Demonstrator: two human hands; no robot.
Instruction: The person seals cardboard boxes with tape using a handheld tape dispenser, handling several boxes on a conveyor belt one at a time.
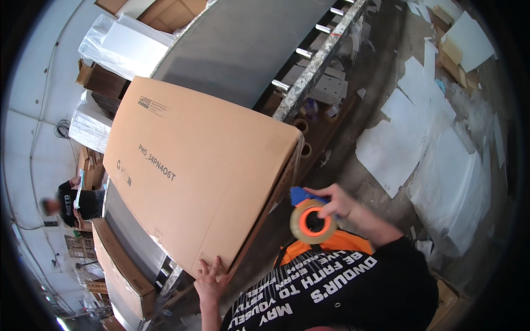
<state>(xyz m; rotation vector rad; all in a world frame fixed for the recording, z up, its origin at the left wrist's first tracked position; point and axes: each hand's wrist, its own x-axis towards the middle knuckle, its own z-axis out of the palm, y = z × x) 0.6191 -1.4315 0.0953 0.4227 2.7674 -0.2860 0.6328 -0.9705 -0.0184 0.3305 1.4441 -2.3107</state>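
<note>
A large flat cardboard box (187, 160) lies on a grey conveyor belt in front of me, with dark print on its top. My left hand (211, 280) rests on the box's near corner, fingers spread on the cardboard. In my right hand (338, 202) is a tape dispenser (310, 222) with a blue head, an orange hub and a thick roll of tape. It is held off the box, beyond the box's right side edge. Whether tape is pulled out from it I cannot tell.
The conveyor belt (226, 44) runs on past the box, beside a metal side rail (320, 60). Another long carton (124, 265) stands at the left, near a person in black (83, 201). White sheets (403, 121) and plastic wrap (450, 182) litter the floor at right.
</note>
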